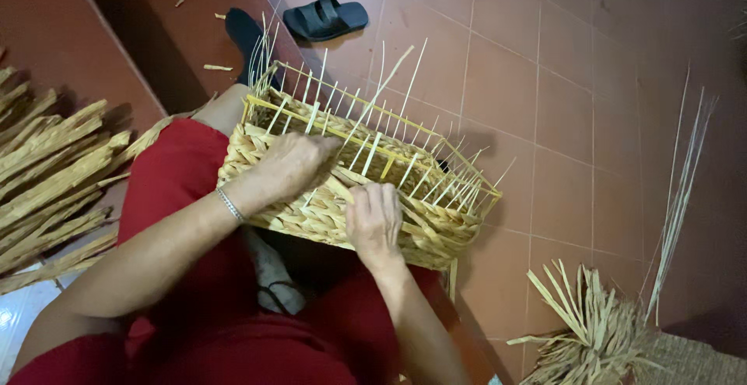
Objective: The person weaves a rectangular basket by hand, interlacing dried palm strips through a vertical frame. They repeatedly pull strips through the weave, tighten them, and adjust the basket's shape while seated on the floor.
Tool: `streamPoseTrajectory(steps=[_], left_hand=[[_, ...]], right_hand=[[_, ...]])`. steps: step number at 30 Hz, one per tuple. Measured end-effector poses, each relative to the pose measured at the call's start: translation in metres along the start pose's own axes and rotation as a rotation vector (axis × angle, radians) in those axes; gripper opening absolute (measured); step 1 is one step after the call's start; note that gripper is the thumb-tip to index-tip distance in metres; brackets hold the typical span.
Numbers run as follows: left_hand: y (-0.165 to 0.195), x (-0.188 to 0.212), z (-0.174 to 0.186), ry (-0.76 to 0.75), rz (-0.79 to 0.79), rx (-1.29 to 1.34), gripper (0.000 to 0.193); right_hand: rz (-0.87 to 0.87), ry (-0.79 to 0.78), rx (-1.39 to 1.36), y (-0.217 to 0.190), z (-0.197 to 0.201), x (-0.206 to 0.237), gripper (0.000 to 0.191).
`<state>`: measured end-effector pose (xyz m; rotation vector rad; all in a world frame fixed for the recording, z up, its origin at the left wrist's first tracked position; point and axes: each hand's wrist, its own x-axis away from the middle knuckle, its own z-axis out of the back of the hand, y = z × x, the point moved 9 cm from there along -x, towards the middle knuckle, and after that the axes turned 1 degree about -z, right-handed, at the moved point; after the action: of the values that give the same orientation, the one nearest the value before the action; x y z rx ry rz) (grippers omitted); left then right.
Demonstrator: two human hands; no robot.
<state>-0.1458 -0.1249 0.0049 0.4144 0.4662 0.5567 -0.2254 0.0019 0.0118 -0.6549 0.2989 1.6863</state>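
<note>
A half-woven rectangular straw basket (436, 225) lies tilted on my lap over red cloth, with several thin pale upright stakes sticking out along its yellow frame rim. My left hand (294, 163), a metal bracelet on its wrist, presses on the woven side wall near the rim and pinches a flat straw strand. On the near wall, my right hand (375, 217) rests with curled fingers on a woven strand. Both hands touch the basket, a hand's width apart.
A heap of flat dried straw strips (47, 182) lies at my left. A straw bundle (591, 338) and long thin reeds (677, 206) sit at the right on the red tiled floor. Two dark sandals (323, 17) lie beyond the basket.
</note>
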Motion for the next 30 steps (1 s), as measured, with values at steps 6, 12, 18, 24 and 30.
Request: streamPoseTrajectory(steps=[6, 12, 18, 24, 30], left_hand=[[-0.007, -0.010, -0.010, -0.137, 0.024, 0.270, 0.019], [-0.016, 0.000, -0.008, -0.310, 0.051, 0.302, 0.050], [-0.015, 0.004, -0.005, -0.382, 0.073, 0.507, 0.055], [-0.011, 0.004, -0.007, -0.327, 0.142, 0.324, 0.046], [-0.008, 0.003, -0.009, -0.288, 0.239, 0.218, 0.058]], right_hand=[[-0.162, -0.192, -0.137, 0.008, -0.021, 0.009, 0.012], [-0.279, -0.265, -0.366, 0.037, 0.000, -0.010, 0.019], [0.135, 0.047, 0.029, -0.018, 0.038, -0.057, 0.019], [0.095, -0.132, 0.136, -0.006, 0.022, -0.079, 0.011], [-0.284, -0.638, -0.003, 0.058, -0.009, -0.077, 0.018]])
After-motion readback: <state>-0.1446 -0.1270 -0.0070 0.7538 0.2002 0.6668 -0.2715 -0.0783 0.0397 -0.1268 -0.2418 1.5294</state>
